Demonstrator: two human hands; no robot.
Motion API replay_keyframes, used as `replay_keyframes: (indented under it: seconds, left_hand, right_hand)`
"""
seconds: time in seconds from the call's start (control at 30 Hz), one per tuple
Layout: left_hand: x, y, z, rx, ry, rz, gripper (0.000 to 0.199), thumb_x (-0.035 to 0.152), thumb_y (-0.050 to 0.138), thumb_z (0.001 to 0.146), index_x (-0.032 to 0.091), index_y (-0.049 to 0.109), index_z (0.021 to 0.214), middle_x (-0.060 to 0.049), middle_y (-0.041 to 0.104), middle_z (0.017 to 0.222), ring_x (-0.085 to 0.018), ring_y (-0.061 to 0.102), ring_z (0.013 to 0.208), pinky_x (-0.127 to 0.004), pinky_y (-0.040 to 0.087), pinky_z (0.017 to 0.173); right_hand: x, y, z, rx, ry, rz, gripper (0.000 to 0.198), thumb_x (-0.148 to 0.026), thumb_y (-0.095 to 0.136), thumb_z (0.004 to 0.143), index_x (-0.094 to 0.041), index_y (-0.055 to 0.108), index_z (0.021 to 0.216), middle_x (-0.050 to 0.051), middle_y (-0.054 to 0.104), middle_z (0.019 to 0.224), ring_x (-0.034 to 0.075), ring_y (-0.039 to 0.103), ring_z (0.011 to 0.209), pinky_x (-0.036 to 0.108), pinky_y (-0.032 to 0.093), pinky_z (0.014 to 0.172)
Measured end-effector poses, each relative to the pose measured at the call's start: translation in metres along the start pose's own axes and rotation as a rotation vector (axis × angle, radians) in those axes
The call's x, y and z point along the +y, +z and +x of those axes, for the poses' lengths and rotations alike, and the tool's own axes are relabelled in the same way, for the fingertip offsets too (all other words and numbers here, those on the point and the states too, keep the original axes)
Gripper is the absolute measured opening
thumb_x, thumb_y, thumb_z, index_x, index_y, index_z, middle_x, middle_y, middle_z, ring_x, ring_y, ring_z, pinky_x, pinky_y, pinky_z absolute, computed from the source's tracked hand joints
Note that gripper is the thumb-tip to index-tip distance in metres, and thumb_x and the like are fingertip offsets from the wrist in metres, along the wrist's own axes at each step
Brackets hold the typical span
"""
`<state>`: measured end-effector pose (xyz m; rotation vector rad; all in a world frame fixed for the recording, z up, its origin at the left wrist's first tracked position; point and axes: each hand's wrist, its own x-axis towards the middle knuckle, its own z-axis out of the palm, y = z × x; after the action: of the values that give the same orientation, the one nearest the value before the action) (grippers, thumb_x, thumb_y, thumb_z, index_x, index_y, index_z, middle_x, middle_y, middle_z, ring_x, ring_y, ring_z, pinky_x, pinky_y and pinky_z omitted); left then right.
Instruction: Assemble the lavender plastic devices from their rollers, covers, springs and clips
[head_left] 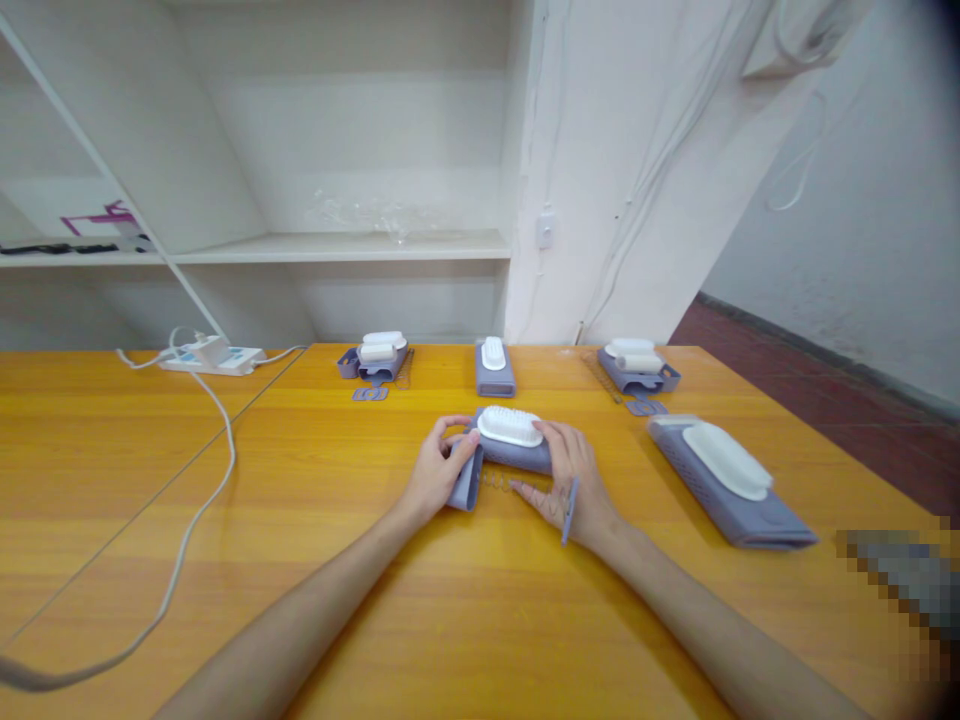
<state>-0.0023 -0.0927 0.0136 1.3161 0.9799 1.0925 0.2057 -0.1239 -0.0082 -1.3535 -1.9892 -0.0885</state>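
In front of me lies a grey-purple case (517, 456) with a white bristled brush (510, 426) on top. My left hand (439, 465) is closed around a small hollow grey-purple end piece (466, 482), held beside the case's left end. My right hand (574, 475) grips the case's right end, its fingers at the brush's edge. A thin coil spring (496, 482) stretches from the end piece past my right thumb. A flat purple plate (571, 510) stands by the right palm, at the spring's other end; whether the two are joined is unclear.
Another case with a white brush (731, 485) lies to the right. At the back stand a closed case (495, 375) and two sets of parts (382, 360) (637, 365) with rollers and springs. A power strip (214, 357) and its cable (214, 500) occupy the left. A pixelated patch covers the right edge.
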Motion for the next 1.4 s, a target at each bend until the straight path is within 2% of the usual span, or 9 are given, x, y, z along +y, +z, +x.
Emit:
replay_keyframes:
  seconds: [0.23, 0.3, 0.4, 0.5, 0.67, 0.77, 0.97, 1.1, 1.4]
  left_hand:
    - [0.006, -0.002, -0.002, -0.141, 0.01, 0.082, 0.04, 0.049, 0.061, 0.075, 0.018, 0.056, 0.1, 0.003, 0.056, 0.065, -0.009, 0.047, 0.054, -0.019, 0.033, 0.05]
    - [0.006, -0.002, -0.001, -0.119, 0.055, 0.117, 0.035, 0.048, 0.06, 0.076, 0.017, 0.06, 0.093, 0.002, 0.057, 0.066, -0.01, 0.049, 0.056, -0.019, 0.034, 0.051]
    - [0.001, -0.001, 0.002, -0.042, 0.12, 0.141, 0.031, 0.047, 0.059, 0.077, 0.016, 0.062, 0.081, 0.001, 0.059, 0.069, -0.01, 0.051, 0.061, -0.02, 0.037, 0.055]
    - [-0.005, -0.002, 0.006, 0.099, 0.114, 0.101, 0.033, 0.049, 0.06, 0.075, 0.016, 0.061, 0.075, 0.001, 0.059, 0.067, -0.011, 0.051, 0.061, -0.02, 0.039, 0.057]
    - [-0.014, -0.009, 0.015, 0.401, 0.081, -0.024, 0.041, 0.057, 0.059, 0.073, 0.016, 0.06, 0.074, 0.002, 0.055, 0.064, -0.01, 0.049, 0.057, -0.019, 0.038, 0.053]
    - [-0.018, -0.012, 0.019, 0.447, 0.036, -0.157, 0.048, 0.062, 0.056, 0.072, 0.015, 0.061, 0.08, 0.0, 0.058, 0.069, -0.011, 0.053, 0.06, -0.02, 0.041, 0.055]
    - [-0.023, -0.015, 0.026, 0.594, -0.007, -0.362, 0.053, 0.065, 0.057, 0.068, 0.014, 0.059, 0.081, 0.0, 0.058, 0.071, -0.01, 0.052, 0.059, -0.021, 0.043, 0.056]
    - [-0.024, -0.015, 0.026, 0.662, 0.037, -0.339, 0.054, 0.067, 0.053, 0.071, 0.015, 0.059, 0.082, 0.0, 0.056, 0.07, -0.01, 0.05, 0.059, -0.021, 0.042, 0.054]
    - [-0.029, -0.022, 0.027, 0.814, 0.149, -0.18, 0.05, 0.067, 0.045, 0.077, 0.019, 0.058, 0.081, -0.001, 0.053, 0.07, -0.012, 0.049, 0.061, -0.022, 0.041, 0.054]
  right_hand:
    - [0.004, 0.004, 0.002, -0.003, 0.017, -0.085, 0.091, -0.051, 0.061, 0.072, -0.017, 0.016, 0.144, 0.016, 0.03, 0.143, 0.034, 0.025, 0.132, 0.054, 0.03, 0.102]
    - [0.005, 0.003, 0.004, -0.021, 0.023, -0.075, 0.087, -0.048, 0.06, 0.074, -0.02, 0.015, 0.144, 0.014, 0.036, 0.14, 0.033, 0.03, 0.129, 0.052, 0.032, 0.101]
    - [0.004, -0.001, 0.006, -0.027, 0.075, -0.118, 0.081, -0.049, 0.064, 0.071, -0.02, 0.03, 0.139, 0.014, 0.05, 0.124, 0.033, 0.044, 0.113, 0.049, 0.038, 0.093]
    - [0.0, -0.003, 0.006, -0.012, 0.138, -0.196, 0.089, -0.056, 0.069, 0.062, -0.015, 0.038, 0.134, 0.016, 0.054, 0.111, 0.035, 0.047, 0.1, 0.049, 0.04, 0.085]
    - [-0.002, -0.003, 0.004, -0.031, 0.122, -0.149, 0.073, -0.052, 0.066, 0.066, -0.016, 0.045, 0.126, 0.015, 0.053, 0.112, 0.032, 0.047, 0.102, 0.046, 0.04, 0.087]
    - [-0.002, -0.003, 0.003, -0.039, 0.149, -0.092, 0.062, -0.05, 0.065, 0.068, -0.018, 0.05, 0.119, 0.012, 0.055, 0.111, 0.03, 0.05, 0.101, 0.044, 0.041, 0.087]
    - [-0.005, -0.007, 0.004, 0.046, 0.155, -0.017, 0.06, -0.047, 0.068, 0.067, -0.019, 0.05, 0.117, 0.012, 0.055, 0.11, 0.029, 0.051, 0.1, 0.044, 0.043, 0.087]
    - [-0.008, -0.011, 0.003, 0.134, 0.109, 0.028, 0.067, -0.043, 0.069, 0.068, -0.02, 0.044, 0.125, 0.011, 0.052, 0.117, 0.028, 0.048, 0.106, 0.044, 0.041, 0.093]
    - [-0.01, -0.012, 0.002, 0.203, 0.068, 0.019, 0.065, -0.039, 0.069, 0.07, -0.021, 0.044, 0.126, 0.011, 0.05, 0.12, 0.028, 0.046, 0.109, 0.046, 0.04, 0.096]
